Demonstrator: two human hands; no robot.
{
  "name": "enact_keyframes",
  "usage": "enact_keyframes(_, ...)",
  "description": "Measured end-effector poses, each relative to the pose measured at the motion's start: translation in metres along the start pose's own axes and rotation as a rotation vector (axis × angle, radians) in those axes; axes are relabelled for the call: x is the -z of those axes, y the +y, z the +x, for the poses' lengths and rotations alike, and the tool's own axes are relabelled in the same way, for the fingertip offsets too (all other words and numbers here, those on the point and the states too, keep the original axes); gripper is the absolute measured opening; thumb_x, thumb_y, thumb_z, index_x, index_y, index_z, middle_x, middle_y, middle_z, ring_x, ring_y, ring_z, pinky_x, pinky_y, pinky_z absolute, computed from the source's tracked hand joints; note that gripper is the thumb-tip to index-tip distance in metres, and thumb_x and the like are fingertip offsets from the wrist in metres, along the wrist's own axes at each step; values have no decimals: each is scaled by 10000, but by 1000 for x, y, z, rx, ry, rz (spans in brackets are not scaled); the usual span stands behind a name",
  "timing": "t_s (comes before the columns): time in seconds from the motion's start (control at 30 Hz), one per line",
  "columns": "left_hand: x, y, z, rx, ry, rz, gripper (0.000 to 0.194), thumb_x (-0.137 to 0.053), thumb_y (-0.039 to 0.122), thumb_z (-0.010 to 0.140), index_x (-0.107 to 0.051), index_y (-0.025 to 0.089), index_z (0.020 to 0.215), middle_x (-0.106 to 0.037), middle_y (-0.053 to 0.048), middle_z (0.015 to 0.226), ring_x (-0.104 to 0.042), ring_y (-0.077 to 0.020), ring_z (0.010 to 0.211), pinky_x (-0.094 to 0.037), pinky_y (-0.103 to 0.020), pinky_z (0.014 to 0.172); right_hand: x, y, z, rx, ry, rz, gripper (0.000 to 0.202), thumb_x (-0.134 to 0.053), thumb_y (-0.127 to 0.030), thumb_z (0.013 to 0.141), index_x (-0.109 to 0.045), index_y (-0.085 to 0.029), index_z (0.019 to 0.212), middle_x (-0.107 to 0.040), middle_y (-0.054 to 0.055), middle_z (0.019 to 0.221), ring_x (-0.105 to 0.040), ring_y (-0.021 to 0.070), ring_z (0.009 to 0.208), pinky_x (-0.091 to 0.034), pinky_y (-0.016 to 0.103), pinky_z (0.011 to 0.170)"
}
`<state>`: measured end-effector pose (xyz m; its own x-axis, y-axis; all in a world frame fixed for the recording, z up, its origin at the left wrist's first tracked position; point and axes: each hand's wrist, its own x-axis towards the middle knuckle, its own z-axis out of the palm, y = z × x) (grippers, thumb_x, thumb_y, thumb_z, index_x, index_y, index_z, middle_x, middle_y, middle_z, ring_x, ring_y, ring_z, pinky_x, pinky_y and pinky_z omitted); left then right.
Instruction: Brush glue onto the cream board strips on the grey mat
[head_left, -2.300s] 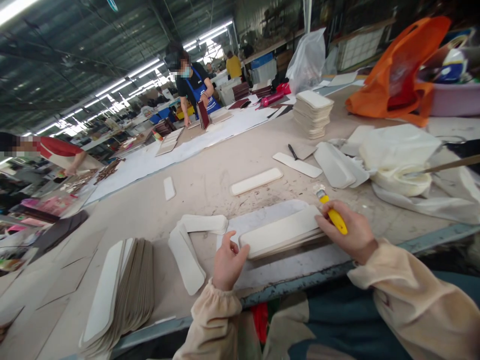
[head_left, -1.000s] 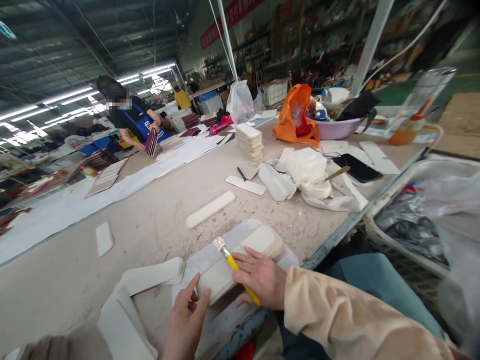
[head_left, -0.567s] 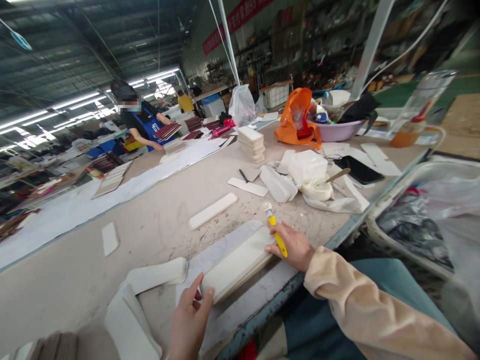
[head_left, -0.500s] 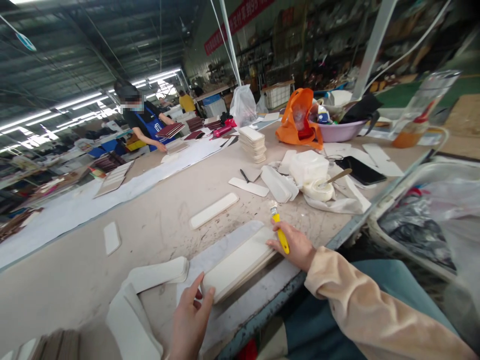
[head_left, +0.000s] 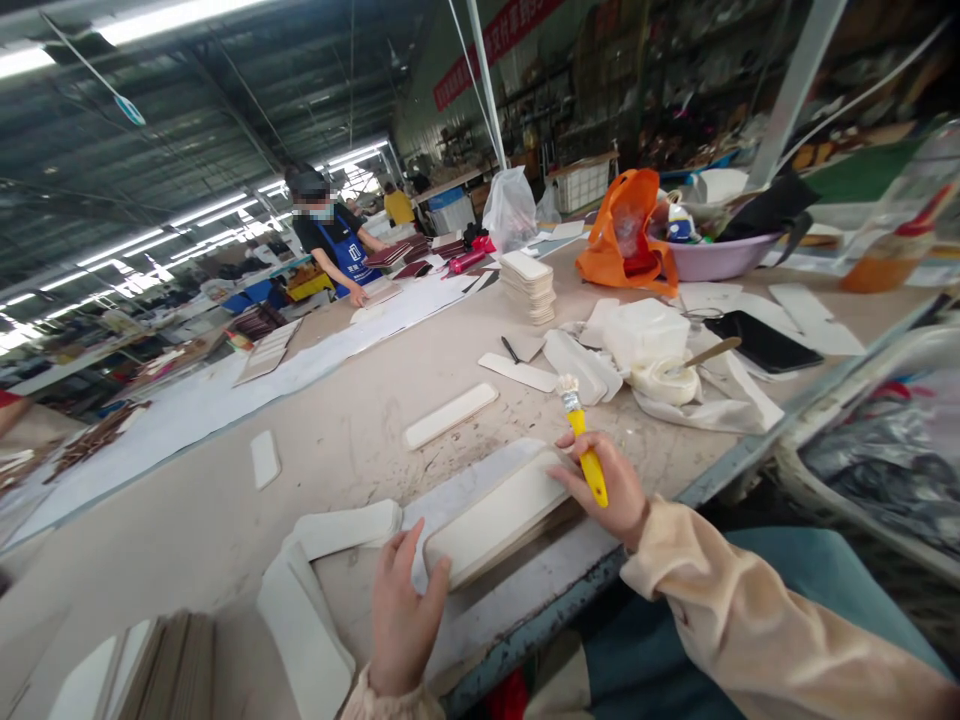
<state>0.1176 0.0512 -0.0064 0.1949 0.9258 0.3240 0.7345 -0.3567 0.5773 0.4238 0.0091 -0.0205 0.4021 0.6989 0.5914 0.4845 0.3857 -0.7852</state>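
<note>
A stack of long white rounded strips (head_left: 495, 515) lies in front of me on a pale sheet (head_left: 469, 482). My left hand (head_left: 409, 605) holds its left end, thumb on the near corner and fingers at the far one. At the right end, my right hand (head_left: 611, 485) has a yellow-handled paintbrush (head_left: 587, 450) in its grip, bristles up and smeared white. The right thumb and fingertips also touch the stack's end. More white strips (head_left: 307, 600) are fanned out left of my left hand. A single white strip (head_left: 451, 415) lies beyond the sheet.
White paste (head_left: 667, 380) with a stick in it sits beside a phone (head_left: 765, 340). Behind are a strip pile (head_left: 527, 287), an orange bag (head_left: 626, 235) and a purple basin (head_left: 720, 258). Brownish pieces (head_left: 169, 665) stand at lower left. A co-worker (head_left: 337, 240) handles dark pieces across the table.
The view has swung left, so the scene sits further right. Both hands stay at the stack's ends, and the brush remains in my right hand.
</note>
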Motion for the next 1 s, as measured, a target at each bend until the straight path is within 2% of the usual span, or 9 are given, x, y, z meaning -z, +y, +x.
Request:
enact_keyframes(0.07,4,5,6,5,-43,-70,561,-594,464,799,-594,145,1260,-598,-155,1255,-535,-303,1193,-468,-473,981,0,-8,6,-78,1,166,355,-703,-347,805,-388,-247,934,-611,33,1052,-575,131,716,-499,282,670)
enact_keyframes(0.2,14,30,18,70,-252,-244,527,-639,407,785,-603,161,1249,-628,-128,1274,-569,-276,1172,-419,-444,1034,7,-27,23,-174,-11,446,420,-757,-359,764,-379,-241,906,-607,3,967,-581,123,764,-495,248,691)
enact_keyframes(0.33,12,60,16,142,-468,-521,373,-669,364,781,-694,156,1089,-726,-76,1016,-639,-222,922,-495,-320,822,17,-41,46,-182,-22,560,433,-785,-334,731,-393,-234,886,-590,-23,908,-556,111,755,-456,221,654)
enact_keyframes(0.43,-2,78,0,337,-496,-851,348,-726,385,746,-722,133,987,-726,-62,849,-626,-175,740,-474,-257,653,22,-41,66,-162,-28,578,422,-786,-338,721,-407,-223,866,-565,-39,863,-521,100,732,-422,216,641)
enact_keyframes(0.57,-30,95,-29,677,-462,-1270,395,-793,405,681,-731,142,970,-734,-102,891,-669,-206,771,-520,-301,687,22,-27,82,-149,-4,571,433,-792,-377,699,-414,-212,832,-525,-52,780,-475,96,683,-380,220,611)
enact_keyframes(0.67,-50,100,-44,846,-494,-1295,436,-857,401,603,-745,148,940,-737,-112,848,-689,-226,729,-548,-365,704,22,-15,83,-161,9,549,439,-782,-414,707,-408,-216,825,-463,-69,694,-409,88,601,-323,216,546)
enact_keyframes(0.73,-60,99,-50,879,-515,-1245,485,-886,422,547,-753,148,925,-728,-103,757,-684,-225,663,-550,-371,670,24,-10,80,-155,15,488,427,-769,-434,724,-414,-219,824,-413,-75,649,-369,88,568,-292,217,517)
enact_keyframes(0.87,-76,97,-54,764,-492,-1178,536,-919,441,446,-760,128,850,-689,-84,608,-620,-177,516,-507,-303,555,29,-8,75,-101,7,391,391,-736,-443,762,-421,-220,824,-395,-71,629,-361,93,557,-289,227,509)
enact_keyframes(1.0,-85,96,-58,678,-433,-1098,534,-910,479,426,-754,115,784,-690,-86,613,-574,-144,491,-461,-260,507,33,-11,74,-74,26,297,347,-706,-431,792,-434,-217,826,-397,-65,634,-358,94,560,-290,230,513)
